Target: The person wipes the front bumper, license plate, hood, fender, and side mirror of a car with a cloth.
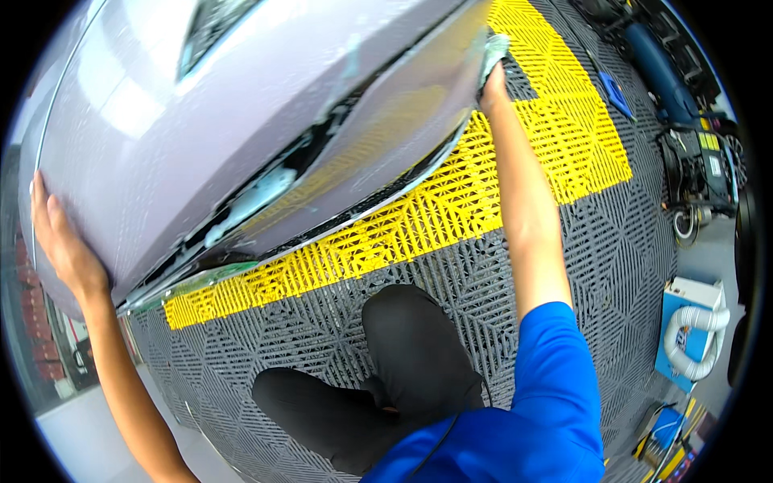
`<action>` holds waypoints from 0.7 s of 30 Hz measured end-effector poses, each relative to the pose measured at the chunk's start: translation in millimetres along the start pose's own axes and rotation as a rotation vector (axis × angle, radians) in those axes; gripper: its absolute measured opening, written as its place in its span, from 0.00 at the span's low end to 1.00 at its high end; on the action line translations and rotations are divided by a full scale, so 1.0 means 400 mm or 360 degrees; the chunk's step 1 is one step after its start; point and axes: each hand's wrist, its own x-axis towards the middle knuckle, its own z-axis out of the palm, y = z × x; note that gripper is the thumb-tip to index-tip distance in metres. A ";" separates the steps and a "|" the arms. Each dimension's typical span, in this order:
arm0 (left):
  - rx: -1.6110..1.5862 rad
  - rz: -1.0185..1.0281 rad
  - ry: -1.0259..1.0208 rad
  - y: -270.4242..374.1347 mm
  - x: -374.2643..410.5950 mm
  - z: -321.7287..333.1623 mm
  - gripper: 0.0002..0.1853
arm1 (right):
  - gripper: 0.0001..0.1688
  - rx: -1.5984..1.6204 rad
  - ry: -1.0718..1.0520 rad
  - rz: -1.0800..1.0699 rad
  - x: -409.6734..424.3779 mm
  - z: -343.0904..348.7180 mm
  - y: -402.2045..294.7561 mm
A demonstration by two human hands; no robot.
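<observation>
A wet, light purple-grey car body (pixel 199 139) fills the upper left, with soap foam (pixel 259 193) lying in the dark recess along its lower bumper. My left hand (pixel 69 247) rests with its fingers spread against the painted panel at the far left. My right hand (pixel 495 90) grips a pale green, wet cloth or mitt (pixel 495 51) at the right end of the bumper; part of this hand is hidden behind the cloth and the car's edge.
Yellow and grey grid floor tiles (pixel 392 241) lie below the bumper. A blue-handled tool (pixel 615 93) is on the floor at upper right. Along the right side stand a black machine (pixel 694 163), a blue-and-white box with a white hose (pixel 688 338) and assorted gear (pixel 664 428).
</observation>
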 end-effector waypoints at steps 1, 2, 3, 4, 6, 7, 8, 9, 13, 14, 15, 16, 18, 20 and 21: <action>0.0066 0.0041 -0.0009 0.001 0.006 -0.006 0.29 | 0.44 -0.0077 0.0007 -0.0045 -0.011 0.051 -0.026; 0.0107 0.0069 -0.0007 0.000 0.005 -0.011 0.29 | 0.45 -0.0174 0.0024 -0.0113 -0.029 0.085 -0.068; 0.0210 0.0100 -0.0013 -0.009 -0.004 -0.024 0.29 | 0.47 -0.0211 0.0101 -0.0201 -0.042 0.135 -0.066; 0.0292 0.0131 0.0005 -0.014 -0.006 -0.026 0.29 | 0.48 -0.0223 0.0089 -0.0315 -0.048 0.164 -0.084; 0.0375 0.0151 0.0044 -0.017 0.008 -0.014 0.30 | 0.48 -0.0230 0.0073 -0.0553 -0.065 0.194 -0.102; 0.0388 0.0124 0.0042 -0.012 0.000 -0.005 0.30 | 0.47 -0.0192 0.0075 -0.0570 -0.104 0.208 -0.088; 0.0374 0.0109 0.0046 0.005 0.008 0.006 0.30 | 0.44 -0.0231 -0.0011 -0.0767 -0.116 0.175 -0.072; 0.0370 0.0073 0.0040 0.005 0.008 0.009 0.32 | 0.41 -0.0320 -0.0013 -0.0905 -0.157 0.181 -0.039; 0.0490 -0.0058 -0.0009 0.015 -0.007 -0.021 0.32 | 0.40 -0.0624 -0.0147 -0.1586 -0.330 0.358 -0.058; 0.0453 -0.0088 -0.0040 0.028 -0.001 -0.027 0.33 | 0.39 -0.0530 -0.0248 -0.1671 -0.354 0.427 -0.126; 0.0420 -0.0113 -0.0080 0.047 0.004 -0.040 0.33 | 0.41 -0.0917 -0.0079 -0.1785 -0.376 0.473 -0.211; 0.0396 -0.0137 -0.0125 0.058 0.010 -0.063 0.34 | 0.43 -0.1284 0.0117 -0.1895 -0.400 0.522 -0.298; 0.0324 -0.0122 -0.0250 0.076 0.027 -0.083 0.35 | 0.44 -0.2111 0.0140 -0.1718 -0.360 0.587 -0.466; 0.0242 -0.0103 -0.0329 0.090 0.046 -0.081 0.36 | 0.44 -0.2226 0.0233 -0.1605 -0.298 0.676 -0.575; 0.0222 -0.0110 -0.0358 0.095 0.049 -0.085 0.36 | 0.46 -0.2365 0.0288 -0.1481 -0.273 0.726 -0.626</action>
